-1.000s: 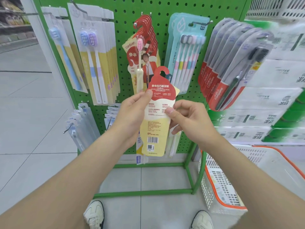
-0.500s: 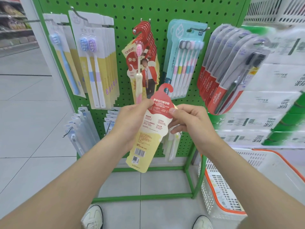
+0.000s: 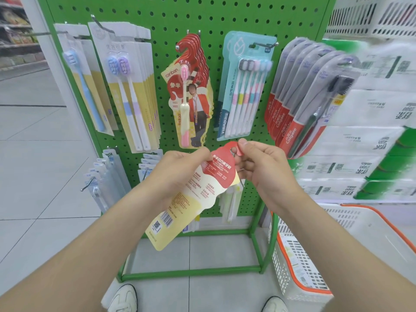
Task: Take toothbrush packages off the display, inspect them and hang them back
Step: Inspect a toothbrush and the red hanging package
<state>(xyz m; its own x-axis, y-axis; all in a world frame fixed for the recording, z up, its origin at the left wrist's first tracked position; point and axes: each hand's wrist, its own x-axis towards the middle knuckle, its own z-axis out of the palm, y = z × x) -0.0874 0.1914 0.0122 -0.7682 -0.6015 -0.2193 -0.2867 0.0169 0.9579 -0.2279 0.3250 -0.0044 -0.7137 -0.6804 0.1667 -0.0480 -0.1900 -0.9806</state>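
While the left hand (image 3: 180, 170) pinches the tilted toothbrush package (image 3: 202, 188) by its side and the right hand (image 3: 263, 167) pinches its hanger tab (image 3: 221, 147), just below the matching row (image 3: 193, 91) on the pegboard (image 3: 202, 14), I would level it to read the back without creasing that tab.

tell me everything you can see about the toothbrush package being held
The held package is a flat printed card, back towards the camera: red top ending in a hook-shaped hanger, pale yellow lower part with small print, a barcode and a QR code near the bottom. It is tilted, hanger up and right. The left hand grips its left edge; the right hand pinches the red hanger. It is on no hook, held in front of the green pegboard.
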